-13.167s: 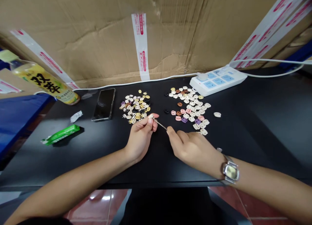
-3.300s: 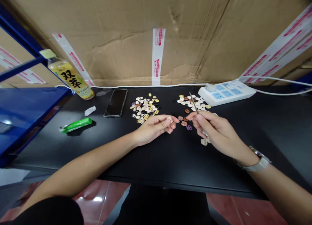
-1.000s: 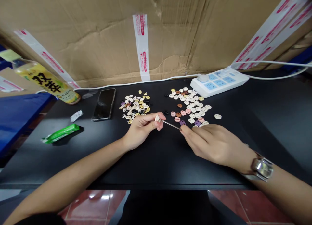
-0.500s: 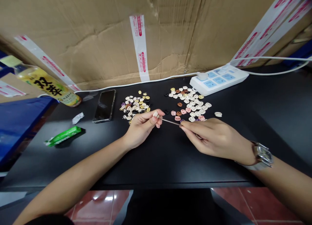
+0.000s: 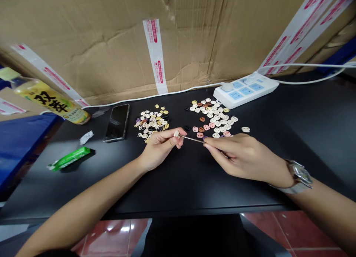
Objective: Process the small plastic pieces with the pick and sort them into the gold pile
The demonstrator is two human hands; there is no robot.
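Note:
Between thumb and fingers, my left hand pinches a small cream-coloured piece. My right hand is closed around a thin metal rod-like tool, whose far tip meets the piece at my left fingertips. What sort of tip it has is too small to tell. Beyond my left hand lies a pile of small oval pieces, white, yellow, black and brown. Past my right hand spreads a second group of rounded two-holed pieces, mostly white, with pink and brown ones among them. One white piece lies apart to the right.
A white power strip with cables sits at the back right against the cardboard. On the left are a phone, a yellow drink bottle, a green wrapped packet and a crumpled white scrap.
The view has shifted slightly, moving the scene a little to the left. Both hands keep their hold, and the tool tip stays at the cream piece.

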